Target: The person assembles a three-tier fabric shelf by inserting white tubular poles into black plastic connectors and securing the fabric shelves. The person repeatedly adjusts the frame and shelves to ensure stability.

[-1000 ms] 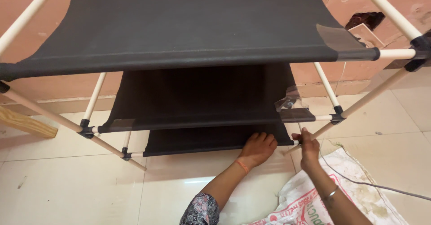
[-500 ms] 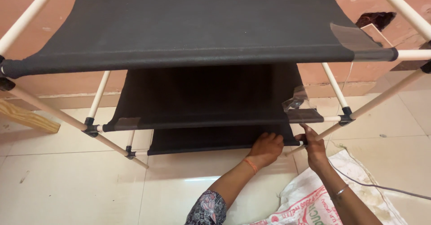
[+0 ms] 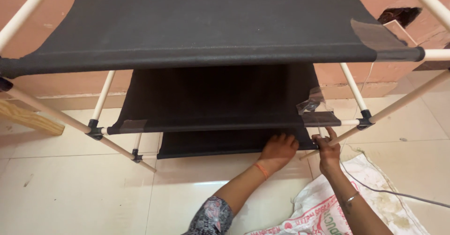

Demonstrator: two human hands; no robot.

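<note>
A rack of cream rods and black plastic joints carries three black fabric shelves: top point(image 3: 211, 29), middle point(image 3: 220, 99) and lowest point(image 3: 211, 146). My left hand point(image 3: 279, 151) lies knuckles-up on the lowest shelf's front edge, near its right end, with the fingers curled over the fabric. An orange thread circles that wrist. My right hand point(image 3: 326, 148) is just beside it at the shelf's right corner, fingers pinched around the slanted cream rod point(image 3: 398, 104) where it meets the shelf. The joint under my fingers is hidden.
The rack stands on a glossy cream tile floor point(image 3: 70, 193) against a pink wall. A printed white sack point(image 3: 328, 207) lies under my right arm, with a thin grey cable point(image 3: 389, 192) across it. A wooden plank point(image 3: 28, 118) lies at the left.
Both hands stay at the lowest shelf's right front corner. The view has shifted slightly, and my right hand has closed in on the rod end.
</note>
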